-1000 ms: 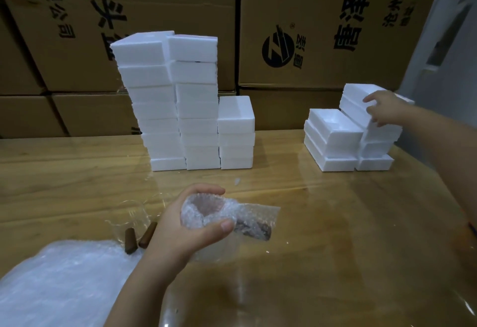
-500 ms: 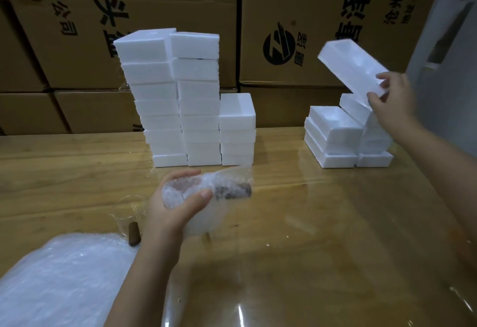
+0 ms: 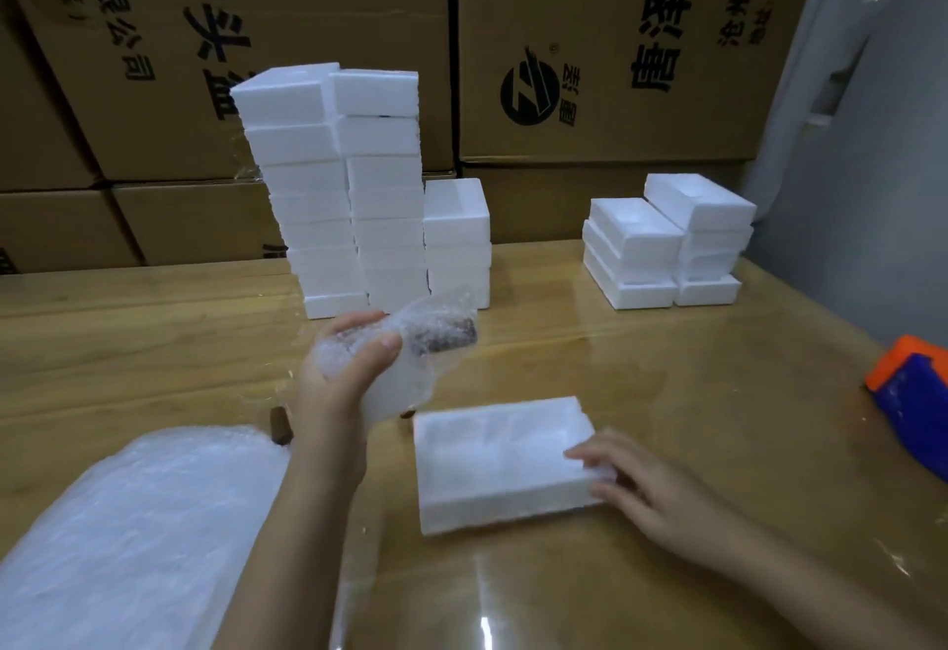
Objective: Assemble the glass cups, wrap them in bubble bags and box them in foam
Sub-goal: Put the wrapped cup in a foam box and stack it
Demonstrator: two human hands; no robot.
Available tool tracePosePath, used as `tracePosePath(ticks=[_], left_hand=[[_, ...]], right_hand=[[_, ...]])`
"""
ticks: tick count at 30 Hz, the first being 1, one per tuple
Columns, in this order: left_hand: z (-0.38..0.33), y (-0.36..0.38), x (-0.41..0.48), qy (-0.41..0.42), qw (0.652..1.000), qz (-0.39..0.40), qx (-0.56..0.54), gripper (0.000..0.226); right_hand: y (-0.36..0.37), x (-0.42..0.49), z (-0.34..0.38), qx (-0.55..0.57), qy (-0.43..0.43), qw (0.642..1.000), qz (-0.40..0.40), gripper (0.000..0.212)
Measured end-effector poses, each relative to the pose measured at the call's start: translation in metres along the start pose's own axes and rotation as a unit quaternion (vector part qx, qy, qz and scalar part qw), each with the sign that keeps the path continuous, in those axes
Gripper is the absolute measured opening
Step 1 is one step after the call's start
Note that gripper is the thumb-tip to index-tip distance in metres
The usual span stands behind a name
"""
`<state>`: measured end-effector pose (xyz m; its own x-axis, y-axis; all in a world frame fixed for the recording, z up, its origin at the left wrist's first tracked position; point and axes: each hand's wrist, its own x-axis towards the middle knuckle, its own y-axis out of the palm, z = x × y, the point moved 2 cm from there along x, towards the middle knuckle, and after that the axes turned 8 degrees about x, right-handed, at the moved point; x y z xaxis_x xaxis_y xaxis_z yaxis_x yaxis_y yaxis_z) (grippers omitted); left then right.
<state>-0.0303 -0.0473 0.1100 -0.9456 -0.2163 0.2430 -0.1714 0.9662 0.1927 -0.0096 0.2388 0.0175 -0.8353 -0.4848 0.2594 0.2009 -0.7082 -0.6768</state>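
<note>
While a pile of bubble bags is lying near-left of the foam tray, the right hand is resting relaxed, extended fingers on the tray's right end. The tray is lying flat, cavity facing up, long axis running left to right; the cavity is appearing empty, though blur is limiting certainty. Just beyond the tray's left end, the left hand is clamping the wrapped cup in the air, its long axis running roughly parallel to the tray's, dark end pointing right. The coming move is judged to be a short lowering into the cavity. Well beyond the tray, tall foam stacks are standing; beyond-right, a lower stack is sitting with cavities facing up.
</note>
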Motion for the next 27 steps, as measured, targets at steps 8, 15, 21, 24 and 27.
tracePosePath(ticks=[8, 15, 21, 24, 27], left_hand=[[0.021, 0.011, -0.02, -0.018, 0.992, 0.052, 0.117, 0.052], [0.03, 0.036, -0.035, 0.033, 0.938, 0.197, 0.283, 0.055], [0.044, 0.026, -0.04, 0.03, 0.921, 0.251, 0.297, 0.1], [0.051, 0.015, -0.047, 0.008, 0.975, 0.121, 0.185, 0.079], [0.067, 0.007, -0.056, -0.035, 0.982, -0.044, 0.179, 0.019]], right_hand=[[-0.02, 0.009, 0.036, 0.03, 0.021, 0.992, -0.123, 0.031], [0.001, 0.057, 0.078, 0.233, 0.172, 0.957, -0.005, 0.042], [0.016, 0.075, 0.057, 0.123, 0.142, 0.972, -0.141, 0.041], [0.022, 0.078, 0.051, 0.083, 0.144, 0.978, -0.126, 0.043], [0.027, 0.082, 0.049, 0.014, 0.156, 0.984, -0.086, 0.041]])
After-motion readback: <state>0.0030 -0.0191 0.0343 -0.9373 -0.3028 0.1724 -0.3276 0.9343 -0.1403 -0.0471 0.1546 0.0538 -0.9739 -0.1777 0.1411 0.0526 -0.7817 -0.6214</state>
